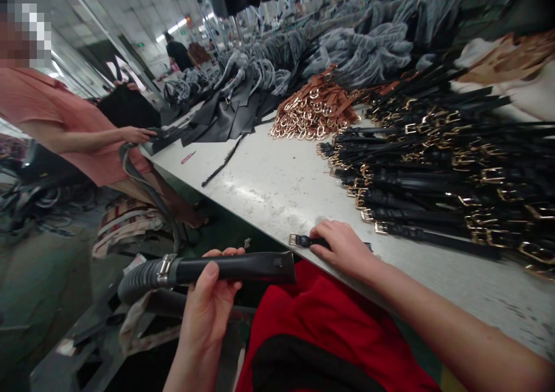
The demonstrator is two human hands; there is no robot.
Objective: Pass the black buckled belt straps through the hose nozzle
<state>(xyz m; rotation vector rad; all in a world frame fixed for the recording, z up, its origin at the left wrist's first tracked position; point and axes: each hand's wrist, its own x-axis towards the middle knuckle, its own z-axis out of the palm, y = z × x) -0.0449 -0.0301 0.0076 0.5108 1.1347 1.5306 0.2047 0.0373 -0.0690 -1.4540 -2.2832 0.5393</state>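
Observation:
My left hand (212,294) is wrapped around a black vacuum hose nozzle (255,266), which a metal clamp joins to a grey corrugated hose (141,279). The nozzle's flattened mouth points right, just short of the table edge. On the near edge of the white table, my right hand (340,244) grips a short black leather strap (306,240) with a gold buckle at its left end. Most of that strap is hidden under the fingers.
Black buckled straps (416,184) are piled along the right of the table (260,178). Brown straps with gold rings (314,106) lie behind, beside black leather pieces (221,117). A black cord (223,161) rests near the left edge. A co-worker (78,120) stands at the far left.

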